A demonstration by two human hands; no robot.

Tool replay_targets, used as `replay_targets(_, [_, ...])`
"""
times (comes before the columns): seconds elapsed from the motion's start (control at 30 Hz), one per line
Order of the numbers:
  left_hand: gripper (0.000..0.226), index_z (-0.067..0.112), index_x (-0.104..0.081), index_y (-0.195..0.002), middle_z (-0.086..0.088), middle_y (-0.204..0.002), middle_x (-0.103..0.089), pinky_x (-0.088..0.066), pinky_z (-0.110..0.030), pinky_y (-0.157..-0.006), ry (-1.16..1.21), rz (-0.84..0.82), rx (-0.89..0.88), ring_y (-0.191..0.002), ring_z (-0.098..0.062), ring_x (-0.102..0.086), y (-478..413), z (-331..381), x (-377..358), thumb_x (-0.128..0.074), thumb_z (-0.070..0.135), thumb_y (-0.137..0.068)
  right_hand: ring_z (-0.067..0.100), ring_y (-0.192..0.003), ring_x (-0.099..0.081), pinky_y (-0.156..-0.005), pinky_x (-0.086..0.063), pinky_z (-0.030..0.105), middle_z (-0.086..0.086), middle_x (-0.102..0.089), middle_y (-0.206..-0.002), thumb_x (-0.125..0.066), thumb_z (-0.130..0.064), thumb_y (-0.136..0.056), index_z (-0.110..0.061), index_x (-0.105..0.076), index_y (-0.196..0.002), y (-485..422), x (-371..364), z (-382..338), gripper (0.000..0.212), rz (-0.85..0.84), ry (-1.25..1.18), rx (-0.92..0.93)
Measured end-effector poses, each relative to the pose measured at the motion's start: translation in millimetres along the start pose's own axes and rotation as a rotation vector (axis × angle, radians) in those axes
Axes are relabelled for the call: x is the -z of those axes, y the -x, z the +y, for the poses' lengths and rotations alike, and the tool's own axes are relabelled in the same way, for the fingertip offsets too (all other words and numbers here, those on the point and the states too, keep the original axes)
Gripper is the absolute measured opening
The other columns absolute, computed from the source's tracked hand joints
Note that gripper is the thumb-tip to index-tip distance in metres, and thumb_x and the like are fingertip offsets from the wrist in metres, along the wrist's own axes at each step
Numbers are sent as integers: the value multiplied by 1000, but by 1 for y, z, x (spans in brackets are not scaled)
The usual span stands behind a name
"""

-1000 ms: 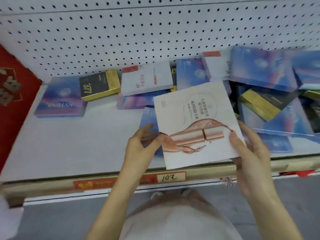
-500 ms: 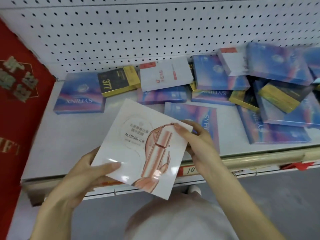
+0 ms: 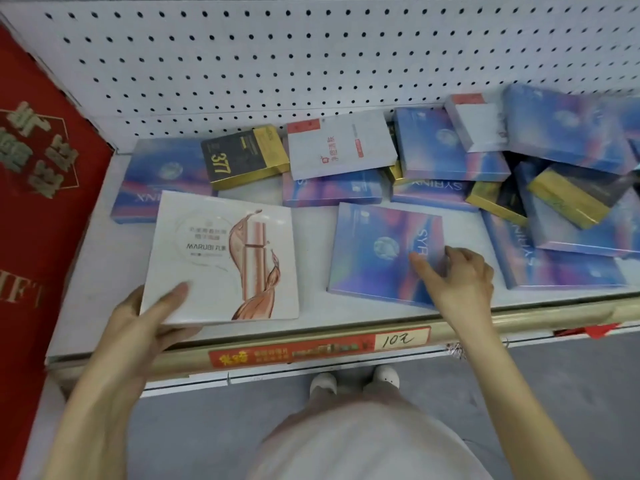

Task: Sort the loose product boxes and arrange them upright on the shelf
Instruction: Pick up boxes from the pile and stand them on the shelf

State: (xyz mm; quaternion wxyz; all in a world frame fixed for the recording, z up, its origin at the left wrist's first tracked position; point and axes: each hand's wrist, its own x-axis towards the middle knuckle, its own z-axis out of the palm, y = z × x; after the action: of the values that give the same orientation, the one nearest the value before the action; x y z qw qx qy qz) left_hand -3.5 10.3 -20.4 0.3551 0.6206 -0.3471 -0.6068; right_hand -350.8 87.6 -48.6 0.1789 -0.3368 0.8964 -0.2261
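Left hand (image 3: 145,318), in from the lower left, pinches the near-left corner of the white MARUBI box (image 3: 225,261) — thumb flat on top, fingers underneath — at the front left of the shelf (image 3: 100,265), touching it or just above, can't tell. Right hand (image 3: 462,278) curls over the right edge of a blue SYRINX box (image 3: 374,254) lying flat mid-shelf, thumb on its face.

A white flat cardboard box (image 3: 207,271) shows a rose-gold swirl print, alongside an iridescent blue-and-pink square box (image 3: 374,261), a black-and-gold carton (image 3: 239,155) and a gold-lettered red banner (image 3: 41,209).
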Motion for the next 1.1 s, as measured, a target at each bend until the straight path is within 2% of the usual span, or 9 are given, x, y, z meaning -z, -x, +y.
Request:
replay_targets(0.1, [31, 11, -60, -118, -4, -110, -70, -60, -27, -67, -41, -18, 5, -98, -23, -67, -8, 0, -11, -63, 21, -88, 33, -129, -34, -107, -27, 41, 13, -46, -136, -69, -52, -79, -8, -54, -126, 2, -6, -2, 66, 22, -56, -7])
replay_targets(0.27, [36, 9, -59, -120, -5, -109, -71, -60, -31, -71, -76, -66, 28, -98, -25, -69, -22, 0, -27, -66, 21, -87, 27, -137, -30, -112, -29, 44, 9, -43, -142, -77, -36, -77, -35, -59, -121, 9, -16, -19, 47, -142, -316, 140])
replay_targets(0.33, [38, 10, -60, -121, -4, -108, -72, -60, -31, -72, -68, -90, 48, -98, -25, -69, -25, -2, -26, -66, 23, -86, 24, -133, -37, -107, -37, 41, 8, -43, -142, -76, -26, -81, -32, -53, -129, 11, -20, -24, 54, -88, -381, 92])
replay_targets(0.43, [39, 15, -60, -119, -1, -106, -73, -60, -31, -71, -61, -97, 60, -95, -20, -71, -25, -5, -24, -67, 27, -82, 15, -116, -53, -90, -45, 26, 3, -54, -130, -78, -17, -79, -17, -50, -134, 8, -10, -22, 62, 4, -795, -189])
replay_targets(0.6, [37, 24, -62, -113, 6, -101, -74, -60, -29, -67, -82, -89, 26, -91, -18, -71, -23, -4, -25, -68, 32, -77, 25, -89, -71, -70, -58, 31, 13, -73, -103, -72, -1, -77, 3, -64, -112, 6, 6, -28, 36, -278, -1180, -270])
replay_targets(0.67, [31, 24, -62, -112, 6, -102, -74, -60, -31, -69, -96, -70, -5, -93, -20, -70, -19, -2, -28, -66, 29, -82, 24, -92, -70, -76, -58, 33, 11, -73, -104, -70, 3, -76, -1, -64, -113, 11, 5, -34, 37, -273, -1244, -261])
replay_targets(0.87, [26, 22, -60, -109, 6, -101, -72, -57, -36, -75, -117, -31, -153, -92, -19, -69, 10, 11, -50, -65, 24, -83, 16, -86, -68, -74, -58, 28, 2, -73, -90, -70, 1, -79, -11, -67, -96, 24, 19, -20, 21, -74, -1353, -271])
replay_targets(0.97, [38, 25, -61, -111, 8, -99, -74, -59, -30, -65, -110, -132, -222, -86, -15, -72, 32, 20, -78, -67, 30, -74, 13, -82, -67, -70, -56, 28, 0, -72, -95, -70, -17, -82, -14, -67, -99, 19, 60, 16, 17, 65, -1401, -254])
replay_targets(1.1, [43, 33, -61, -109, 8, -107, -72, -54, -42, -81, -148, -286, -318, -99, -20, -69, 59, 20, -147, -78, 33, -70, 7, -78, -70, -65, -57, 28, -8, -74, -88, -62, -28, -92, -20, -65, -92, 17, 118, 84, 9, 276, -1401, -277])
